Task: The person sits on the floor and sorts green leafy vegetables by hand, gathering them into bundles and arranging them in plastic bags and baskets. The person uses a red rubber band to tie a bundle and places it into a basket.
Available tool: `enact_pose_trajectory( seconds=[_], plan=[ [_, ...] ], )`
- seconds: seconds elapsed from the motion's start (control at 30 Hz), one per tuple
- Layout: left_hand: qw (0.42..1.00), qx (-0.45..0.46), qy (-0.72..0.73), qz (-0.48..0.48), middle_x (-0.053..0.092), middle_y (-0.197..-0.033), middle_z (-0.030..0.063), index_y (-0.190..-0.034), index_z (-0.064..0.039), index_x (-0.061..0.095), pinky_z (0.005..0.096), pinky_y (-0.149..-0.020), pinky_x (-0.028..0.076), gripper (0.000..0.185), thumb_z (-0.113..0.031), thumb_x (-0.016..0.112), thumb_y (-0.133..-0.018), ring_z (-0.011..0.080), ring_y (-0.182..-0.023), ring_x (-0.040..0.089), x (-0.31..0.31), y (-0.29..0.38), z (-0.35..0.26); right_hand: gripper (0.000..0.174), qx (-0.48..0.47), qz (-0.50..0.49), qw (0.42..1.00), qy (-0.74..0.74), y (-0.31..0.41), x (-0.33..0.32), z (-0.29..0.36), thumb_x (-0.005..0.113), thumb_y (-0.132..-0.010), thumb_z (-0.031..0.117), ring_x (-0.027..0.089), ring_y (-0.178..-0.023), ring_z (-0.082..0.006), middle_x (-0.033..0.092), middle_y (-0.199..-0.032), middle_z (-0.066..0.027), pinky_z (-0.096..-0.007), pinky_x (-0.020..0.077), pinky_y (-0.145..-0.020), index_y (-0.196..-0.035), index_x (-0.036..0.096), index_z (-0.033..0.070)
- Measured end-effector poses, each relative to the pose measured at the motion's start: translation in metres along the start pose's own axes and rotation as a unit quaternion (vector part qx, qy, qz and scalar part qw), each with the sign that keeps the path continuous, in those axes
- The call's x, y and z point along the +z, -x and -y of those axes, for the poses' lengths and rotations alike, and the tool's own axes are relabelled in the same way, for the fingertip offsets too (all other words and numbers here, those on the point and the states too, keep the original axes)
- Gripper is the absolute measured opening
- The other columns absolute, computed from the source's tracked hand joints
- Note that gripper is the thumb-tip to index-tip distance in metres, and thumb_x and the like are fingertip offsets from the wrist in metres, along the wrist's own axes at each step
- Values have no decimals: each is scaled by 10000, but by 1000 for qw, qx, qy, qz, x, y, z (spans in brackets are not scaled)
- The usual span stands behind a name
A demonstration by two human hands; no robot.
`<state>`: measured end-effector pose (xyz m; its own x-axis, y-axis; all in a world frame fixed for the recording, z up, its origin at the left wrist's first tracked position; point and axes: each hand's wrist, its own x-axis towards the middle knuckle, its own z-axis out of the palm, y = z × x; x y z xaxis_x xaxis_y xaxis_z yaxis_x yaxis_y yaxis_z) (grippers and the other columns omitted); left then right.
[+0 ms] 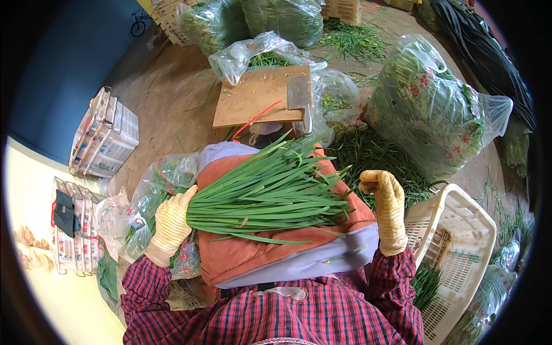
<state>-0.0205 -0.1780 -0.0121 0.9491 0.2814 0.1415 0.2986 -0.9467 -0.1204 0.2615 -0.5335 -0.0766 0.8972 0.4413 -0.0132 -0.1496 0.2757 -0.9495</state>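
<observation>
A fanned bunch of garlic chives [267, 194] lies across the brown cloth [233, 263] on my lap, leaf tips towards the right. My left hand [170, 224], in a ribbed cream glove, is closed around the bunch's left end. To the right of the leaf tips I hold up my right hand [388, 207], gloved the same way, with its fingers bent; whether something small is between them I cannot tell. In front of my knees a wooden board [258, 90] carries a cleaver [299, 97] near its right edge and a red strip [258, 115].
A white plastic basket [478, 224] with chives inside stands close at my right. Large plastic bags of greens stand ahead [280, 19] and at the right [427, 108]. Loose leaves [371, 151] cover the floor between board and basket. Stacked white crates [105, 133] stand at the left.
</observation>
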Motion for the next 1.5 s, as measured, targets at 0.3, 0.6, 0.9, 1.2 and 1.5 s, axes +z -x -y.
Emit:
enact_pose_trajectory(
  seconds=[0.3, 0.6, 0.9, 1.2, 1.5],
  plan=[
    [1000, -4, 1, 3, 648, -950, 114, -1381, -103, 543, 429, -779, 500, 574, -132, 661, -820, 323, -874, 637, 7, -2, 1, 185, -69, 242, 938, 240, -16, 79, 22, 706, -900, 61, 674, -891, -168, 719, -993, -53, -290, 529, -802, -1078, 754, 83],
    [1000, -9, -1, 14, 638, -920, 110, -1357, -131, 563, 438, -746, 499, 565, -192, 696, -811, 328, -844, 638, 8, -7, 1, 148, -230, 311, 840, 380, -34, 139, -28, 735, -847, 218, 686, -820, -288, 691, -880, -49, -388, 539, -692, -980, 747, 155],
    [996, -40, 3, 78, 637, -971, 113, -1406, -129, 506, 431, -793, 517, 634, -189, 701, -806, 318, -913, 647, 3, -5, -1, 171, -251, 327, 880, 235, -15, 130, 13, 774, -842, 188, 647, -924, -197, 695, -976, -35, -349, 514, -819, -988, 718, 118],
    [992, -57, 7, 108, 662, -1020, 143, -1441, -106, 471, 428, -791, 532, 659, -240, 685, -832, 321, -902, 667, -8, -6, -9, 278, -353, 289, 820, 347, 1, 148, -17, 827, -739, 127, 643, -1040, -218, 683, -1081, 25, -370, 496, -880, -991, 731, 199],
    [992, -63, 23, 106, 663, -1015, 146, -1490, -92, 409, 416, -777, 537, 732, -280, 687, -839, 314, -870, 674, -9, -3, -12, 142, -39, 279, 951, -127, -7, 68, 24, 755, -845, 111, 664, -859, -241, 688, -1018, -149, -354, 542, -786, -930, 721, 1]
  ],
)
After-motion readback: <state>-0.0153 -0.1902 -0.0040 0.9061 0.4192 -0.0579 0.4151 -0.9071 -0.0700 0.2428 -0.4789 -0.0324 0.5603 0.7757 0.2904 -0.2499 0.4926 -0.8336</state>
